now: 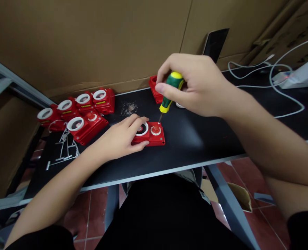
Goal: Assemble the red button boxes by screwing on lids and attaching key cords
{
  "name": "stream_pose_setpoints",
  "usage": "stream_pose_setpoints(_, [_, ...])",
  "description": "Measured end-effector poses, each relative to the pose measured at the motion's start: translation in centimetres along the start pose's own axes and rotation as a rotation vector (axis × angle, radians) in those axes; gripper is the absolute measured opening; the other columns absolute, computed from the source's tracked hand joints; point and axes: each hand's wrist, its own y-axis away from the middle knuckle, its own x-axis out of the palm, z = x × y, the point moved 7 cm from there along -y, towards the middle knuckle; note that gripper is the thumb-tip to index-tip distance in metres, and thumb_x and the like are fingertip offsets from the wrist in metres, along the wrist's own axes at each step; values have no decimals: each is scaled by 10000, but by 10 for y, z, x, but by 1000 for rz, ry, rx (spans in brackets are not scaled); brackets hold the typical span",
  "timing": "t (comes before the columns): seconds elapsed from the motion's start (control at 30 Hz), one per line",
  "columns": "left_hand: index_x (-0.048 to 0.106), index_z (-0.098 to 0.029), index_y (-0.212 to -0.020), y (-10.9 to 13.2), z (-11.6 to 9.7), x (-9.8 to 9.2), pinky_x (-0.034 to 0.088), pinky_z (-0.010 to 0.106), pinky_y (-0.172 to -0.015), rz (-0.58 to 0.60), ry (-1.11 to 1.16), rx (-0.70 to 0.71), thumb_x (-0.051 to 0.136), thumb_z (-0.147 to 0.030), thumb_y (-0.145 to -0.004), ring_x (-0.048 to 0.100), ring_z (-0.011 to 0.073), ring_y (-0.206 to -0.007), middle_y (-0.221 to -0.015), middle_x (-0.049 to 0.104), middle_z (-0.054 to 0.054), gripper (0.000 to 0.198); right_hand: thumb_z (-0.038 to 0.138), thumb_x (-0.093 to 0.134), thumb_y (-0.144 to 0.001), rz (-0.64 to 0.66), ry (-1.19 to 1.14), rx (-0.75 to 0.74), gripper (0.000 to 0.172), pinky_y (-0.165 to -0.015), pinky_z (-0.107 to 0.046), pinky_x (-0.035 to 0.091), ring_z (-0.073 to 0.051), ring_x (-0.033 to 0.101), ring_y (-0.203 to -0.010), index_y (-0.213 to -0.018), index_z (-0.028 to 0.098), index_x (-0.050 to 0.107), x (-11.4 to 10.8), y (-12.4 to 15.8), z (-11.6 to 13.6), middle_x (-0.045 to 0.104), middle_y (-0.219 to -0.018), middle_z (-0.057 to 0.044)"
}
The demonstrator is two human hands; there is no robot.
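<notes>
Cardboard (pixel 112 41) backs the black table (pixel 190 146), where my left hand (pixel 121 137) clasps the red box (pixel 154 139) lying flat and my right hand (pixel 195 85) grips the screwdriver (pixel 167 100), which I'd best hold in line with the corner screw (pixel 159 123), pressing firmly against slipping.

At the middle of the tabletop (pixel 208 139), under the left hand (pixel 122 137), a housing (pixel 152 139), with a screw (pixel 159 123) at its far right corner beneath the screwdriver (pixel 168 92) in the right hand (pixel 195 83), and another housing part (pixel 155 95) farther back, partly hidden. To the left, four units (pixel 84 109) side by side, with a fifth unit (pixel 88 128) and some rods (pixel 65 152) before them, and debris (pixel 130 109) just right of the row. Far right, a cable (pixel 294 67) beside a device (pixel 305 74); behind everything, cardboard (pixel 117 41), with a panel (pixel 216 43) before it.
</notes>
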Motion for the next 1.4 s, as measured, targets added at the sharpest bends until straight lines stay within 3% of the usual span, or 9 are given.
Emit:
stream_pose_setpoints(0.1, [549, -168, -1655, 1, 6, -4, 668, 527, -1130, -5, -5, -42, 682, -487, -1101, 778, 392, -1319, -1529, 671, 194, 652, 509, 572, -1192, 120, 285, 75, 389, -969, -446, 550, -348, 763, -1101, -1165, 177, 773, 1, -21, 5, 807, -1157, -170])
stream_pose_setpoints(0.27, [567, -185, -1633, 0, 12, -5, 673, 520, -1119, -17, 14, -51, 687, -497, -1093, 790, 384, -1291, -1502, 686, 188, 635, 618, 410, -1218, 169, 574, 254, 655, -879, -475, 568, -412, 788, -1012, -1107, 151, 855, 1, -46, 16, 822, -1019, -225])
stream_pose_setpoints(0.47, [579, -200, -1617, 2, 12, -4, 676, 517, -1126, -46, 11, -44, 711, -457, -1086, 796, 375, -1285, -1524, 690, 190, 604, 472, 407, -1234, 202, 632, 351, 599, -924, -497, 569, -423, 817, -1082, -1206, 115, 888, 5, -51, 28, 838, -1133, -242])
stream_pose_setpoints(0.63, [578, -174, -1614, 3, 10, -4, 679, 539, -1128, -34, 4, -45, 705, -462, -1089, 794, 385, -1281, -1510, 698, 206, 612, 385, 383, -1248, 267, 613, 248, 546, -897, -427, 540, -383, 822, -1092, -1239, 129, 866, 8, -47, 33, 840, -1106, -225])
stream_pose_setpoints(0.77, [578, -161, -1605, 1, 8, -6, 677, 554, -1126, -26, 9, -43, 670, -470, -1104, 791, 385, -1282, -1494, 701, 211, 596, 383, 457, -1226, 279, 511, 73, 460, -815, -380, 483, -342, 798, -953, -1151, 163, 854, 8, -48, 37, 820, -996, -182])
stream_pose_setpoints(0.93, [573, -197, -1591, 0, 12, -5, 673, 518, -1125, -30, 18, -33, 720, -452, -1085, 787, 371, -1310, -1515, 697, 185, 585, 381, 476, -1223, 309, 428, -81, 407, -742, -365, 376, -276, 709, -812, -1190, 173, 824, 13, -51, 33, 761, -912, -130])
stream_pose_setpoints(1.1, [540, -204, -1617, 0, 18, -3, 668, 455, -1117, -21, 37, -16, 815, -305, -984, 785, 342, -1311, -1488, 705, 153, 698, 439, 480, -1235, 353, 330, -127, 390, -690, -361, 300, -217, 585, -697, -1200, 195, 782, 14, -51, 23, 706, -872, -69])
stream_pose_setpoints(1.23, [538, -215, -1617, 0, 19, -3, 663, 450, -1118, -34, 54, -4, 817, -292, -987, 785, 338, -1308, -1494, 702, 150, 693, 440, 456, -1248, 391, 269, -129, 362, -686, -346, 290, -189, 523, -701, -1207, 218, 739, 11, -46, 22, 688, -895, -35])
stream_pose_setpoints(1.4, [518, -217, -1622, 1, 20, -1, 653, 449, -1136, -40, 57, 17, 822, -276, -988, 778, 335, -1328, -1499, 694, 152, 705, 376, 445, -1237, 421, 198, -137, 309, -722, -352, 374, -220, 607, -845, -1357, 266, 709, 7, -42, 21, 768, -1112, -44])
